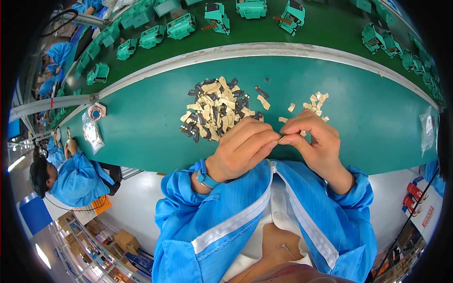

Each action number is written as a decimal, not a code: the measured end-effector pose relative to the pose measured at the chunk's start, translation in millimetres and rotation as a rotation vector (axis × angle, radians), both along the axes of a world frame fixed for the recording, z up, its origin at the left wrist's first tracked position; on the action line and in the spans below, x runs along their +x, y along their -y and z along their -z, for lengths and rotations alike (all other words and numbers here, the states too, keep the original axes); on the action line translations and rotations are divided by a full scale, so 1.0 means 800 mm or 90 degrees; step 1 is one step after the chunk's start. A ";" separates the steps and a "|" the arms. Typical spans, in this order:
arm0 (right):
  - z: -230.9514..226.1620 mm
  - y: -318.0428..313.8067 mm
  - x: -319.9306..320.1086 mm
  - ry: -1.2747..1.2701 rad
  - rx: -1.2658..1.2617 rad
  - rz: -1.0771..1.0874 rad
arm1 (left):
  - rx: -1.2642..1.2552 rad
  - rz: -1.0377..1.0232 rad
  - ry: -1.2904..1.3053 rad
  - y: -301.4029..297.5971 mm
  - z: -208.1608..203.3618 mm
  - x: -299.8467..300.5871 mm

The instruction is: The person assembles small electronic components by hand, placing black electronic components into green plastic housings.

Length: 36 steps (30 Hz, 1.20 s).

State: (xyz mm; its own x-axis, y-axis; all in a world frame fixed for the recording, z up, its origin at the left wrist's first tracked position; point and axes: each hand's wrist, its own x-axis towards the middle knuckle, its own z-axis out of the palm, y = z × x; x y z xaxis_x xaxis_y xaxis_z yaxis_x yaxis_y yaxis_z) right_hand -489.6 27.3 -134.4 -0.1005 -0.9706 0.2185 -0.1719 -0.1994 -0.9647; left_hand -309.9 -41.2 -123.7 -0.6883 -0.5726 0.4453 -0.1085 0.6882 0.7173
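Note:
My left hand [245, 146] and my right hand [315, 140] meet fingertip to fingertip over the near part of the green table. Between the right thumb and forefinger is the edge of a small beige piece [282, 139]. The left fingers are pinched together against it, and what they hold is hidden. Just beyond my left hand lies a heap of small black parts with beige strips [217, 106]. One black-and-beige part [263, 102] lies apart, to the right of the heap. Past my right hand, small loose beige pieces [317, 100] are scattered.
A metal rail [264, 48] borders the table's far side; beyond it, teal plastic housings [181, 26] stand on a green belt. At left are a tape roll [96, 112] and a clear plastic bag [93, 132], with a co-worker [78, 181] seated nearby. Another bag [427, 129] lies far right.

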 end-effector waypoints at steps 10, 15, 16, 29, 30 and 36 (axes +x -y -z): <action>0.013 0.005 -0.011 -0.233 -0.279 0.046 | 0.162 -0.033 0.015 -0.008 -0.008 -0.006; 0.024 -0.011 -0.033 -0.251 -0.260 -0.014 | 0.134 -0.116 0.056 -0.009 -0.003 -0.009; 0.026 -0.012 -0.039 -0.273 -0.244 -0.037 | 0.133 -0.116 0.054 -0.008 -0.003 -0.010; 0.027 0.005 -0.037 -0.364 -0.382 0.055 | 0.396 -0.094 0.054 -0.016 -0.003 -0.021; 0.029 0.005 -0.038 -0.368 -0.394 0.053 | 0.539 -0.087 0.018 -0.016 -0.002 -0.020; 0.026 0.005 -0.041 -0.385 -0.399 0.036 | 0.760 -0.051 0.003 -0.008 -0.012 -0.021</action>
State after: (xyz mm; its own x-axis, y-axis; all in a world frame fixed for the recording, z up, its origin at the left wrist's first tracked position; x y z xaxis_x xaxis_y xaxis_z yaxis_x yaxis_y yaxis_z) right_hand -522.7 23.4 -155.1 0.1609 -0.6508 0.7420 -0.6455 -0.6381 -0.4197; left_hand -326.6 -34.6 -114.5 -0.6322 -0.6639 -0.3994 -0.1252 -0.4212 0.8983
